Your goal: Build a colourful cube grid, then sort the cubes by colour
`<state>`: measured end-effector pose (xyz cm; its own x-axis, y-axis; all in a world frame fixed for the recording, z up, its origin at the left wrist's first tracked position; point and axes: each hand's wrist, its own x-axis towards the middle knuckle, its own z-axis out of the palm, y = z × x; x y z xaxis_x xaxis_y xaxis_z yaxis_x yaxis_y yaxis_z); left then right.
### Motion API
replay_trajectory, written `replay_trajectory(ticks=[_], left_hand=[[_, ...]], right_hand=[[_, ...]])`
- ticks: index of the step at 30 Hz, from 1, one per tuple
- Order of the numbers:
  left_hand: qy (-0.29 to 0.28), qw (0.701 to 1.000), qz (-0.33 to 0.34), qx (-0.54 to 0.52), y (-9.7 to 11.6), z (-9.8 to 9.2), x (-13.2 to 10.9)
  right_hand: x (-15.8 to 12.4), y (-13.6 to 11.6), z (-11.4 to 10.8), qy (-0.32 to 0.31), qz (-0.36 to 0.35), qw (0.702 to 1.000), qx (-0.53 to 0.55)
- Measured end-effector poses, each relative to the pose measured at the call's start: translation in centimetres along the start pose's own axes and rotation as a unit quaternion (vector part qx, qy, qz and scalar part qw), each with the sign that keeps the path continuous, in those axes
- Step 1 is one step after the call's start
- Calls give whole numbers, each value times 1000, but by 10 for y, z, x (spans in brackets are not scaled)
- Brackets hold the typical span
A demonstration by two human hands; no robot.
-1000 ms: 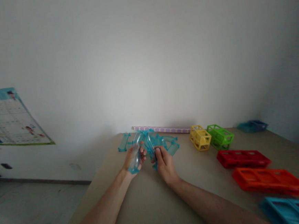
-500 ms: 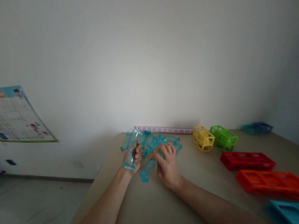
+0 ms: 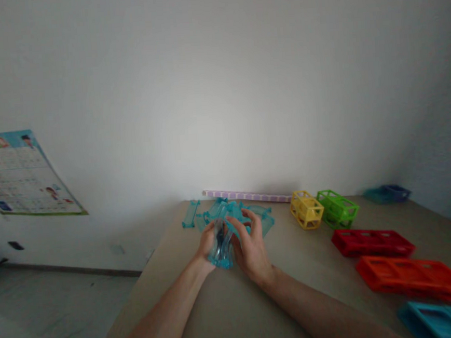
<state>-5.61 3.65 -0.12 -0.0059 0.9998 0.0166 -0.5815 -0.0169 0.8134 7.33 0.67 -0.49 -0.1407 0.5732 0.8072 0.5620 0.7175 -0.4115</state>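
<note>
My left hand (image 3: 207, 244) is closed around translucent teal plastic pieces (image 3: 221, 250) that look like narrow track sections, bunched together with their flared ends toward me. My right hand (image 3: 252, 245) is beside them, fingers curved and slightly apart, gripping the right side of the bunch near its upper end. The palm and the inner fingers of my left hand are hidden behind the pieces. Just beyond both hands, more teal pieces (image 3: 266, 223) lie in a loose pile, and a single straight teal piece (image 3: 191, 214) rests at its left.
On the table (image 3: 229, 314) to the right stand a yellow frame block (image 3: 307, 209) and a green one (image 3: 338, 208). Nearer lie red (image 3: 373, 243), orange (image 3: 415, 277) and blue (image 3: 446, 321) frames. A purple patterned strip (image 3: 247, 195) runs along the wall.
My right hand has brought the curved teal piece up to the one in my left hand, and the two are now together. My left hand has moved right and turned; the right fingers have spread somewhat.
</note>
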Motion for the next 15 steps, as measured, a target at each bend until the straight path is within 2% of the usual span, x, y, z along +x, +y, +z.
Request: replay_trajectory(ticks=[4, 7, 11, 15], left_hand=[[13, 999, 44, 21, 4, 3, -3], [12, 997, 66, 31, 5, 4, -5], [-12, 999, 49, 18, 4, 2, -4], [-7, 1000, 19, -21, 7, -5, 1]], right_hand=[[0, -1, -2, -46, 36, 995, 81], [-1, 1, -3, -57, 45, 989, 127], [-1, 5, -2, -38, -13, 990, 134], [1, 7, -3, 15, -39, 997, 60]])
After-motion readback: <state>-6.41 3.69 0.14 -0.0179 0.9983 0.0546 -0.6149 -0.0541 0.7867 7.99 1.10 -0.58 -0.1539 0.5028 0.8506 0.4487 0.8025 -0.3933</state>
